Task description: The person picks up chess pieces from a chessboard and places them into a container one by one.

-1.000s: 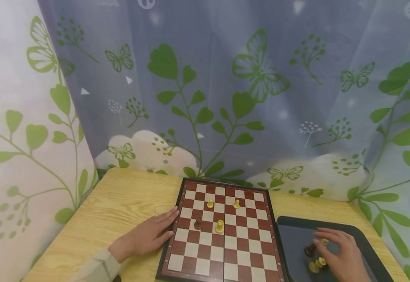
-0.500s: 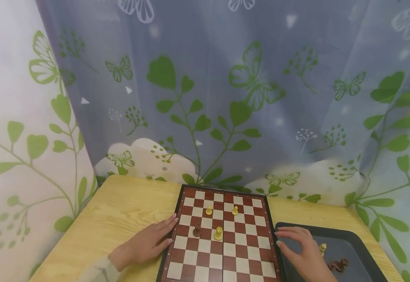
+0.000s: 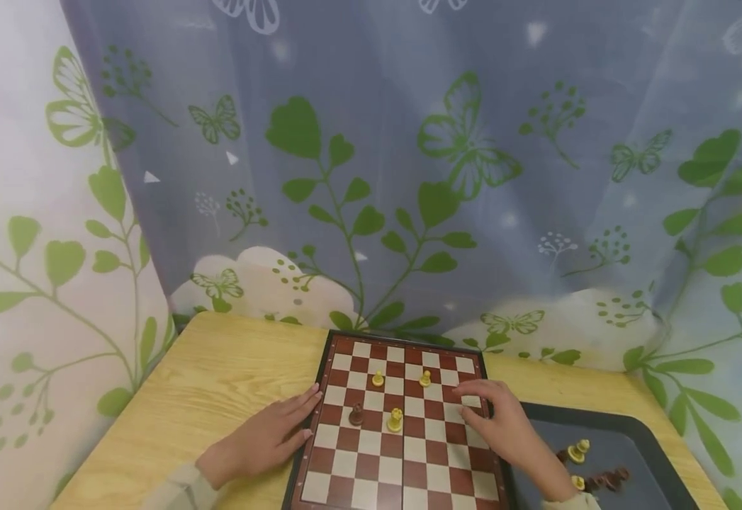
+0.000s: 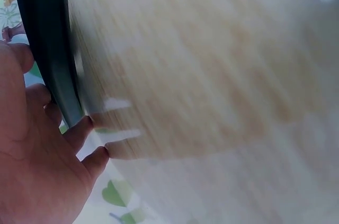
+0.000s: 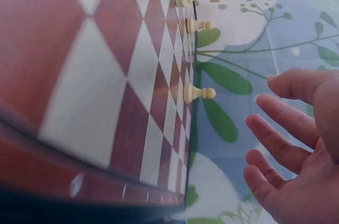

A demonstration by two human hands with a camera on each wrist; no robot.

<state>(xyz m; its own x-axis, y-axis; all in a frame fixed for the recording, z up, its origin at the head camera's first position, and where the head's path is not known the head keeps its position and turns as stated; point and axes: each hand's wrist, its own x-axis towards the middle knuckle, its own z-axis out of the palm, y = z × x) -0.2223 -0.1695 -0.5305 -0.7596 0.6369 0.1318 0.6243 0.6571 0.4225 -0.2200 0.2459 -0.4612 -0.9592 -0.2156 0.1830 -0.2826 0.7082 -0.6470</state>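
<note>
My left hand (image 3: 268, 433) rests against the left edge of a red-and-white chessboard (image 3: 383, 467), fingers stretched out. In the left wrist view its fingers (image 4: 95, 160) touch the board's dark side and the table. Over the board's right side hangs my right hand (image 3: 501, 421), fingers loosely bent with nothing between them. The right wrist view shows this hand (image 5: 302, 144) apart from the pieces. On the board stand a yellow pawn (image 3: 378, 379), a second yellow pawn (image 3: 424, 379), a yellow rook (image 3: 395, 420) and a dark brown piece (image 3: 356, 414).
A dark tray (image 3: 651, 443) lies to the right of the board. Inside are a yellow chess piece (image 3: 578, 451) and several others, some brown pieces (image 3: 613, 478) lying down. The wooden table (image 3: 217, 354) extends leftward, with a patterned curtain (image 3: 371, 177) behind.
My right hand has left the tray's pieces and moved left, out over the board, with nothing in it. My left hand has stayed at the board's edge.
</note>
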